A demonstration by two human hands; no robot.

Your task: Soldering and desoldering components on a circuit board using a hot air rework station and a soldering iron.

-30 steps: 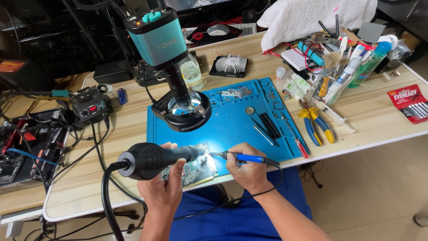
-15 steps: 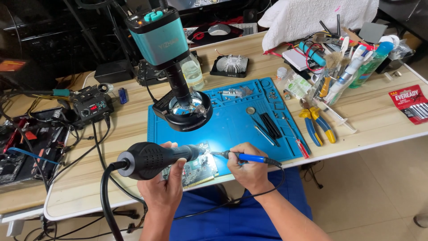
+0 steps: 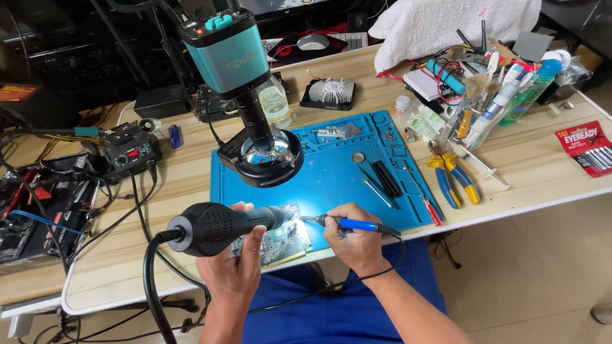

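Two bare hands over a green circuit board (image 3: 275, 242) on a wooden surface (image 3: 191, 185), left hand (image 3: 237, 264) in a closed grip on a black hot-air gun (image 3: 220, 226), right hand (image 3: 354, 239) in a closed grip on a blue soldering iron (image 3: 347, 224), both tips at the board's lit edge

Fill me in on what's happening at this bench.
A person sits at a wooden desk, working on a circuit board at the near edge of a blue mat. The left hand holds a black hot air gun aimed at the board. The right hand holds a blue-handled soldering iron, tip at the board's lit spot. A teal microscope camera stands above.
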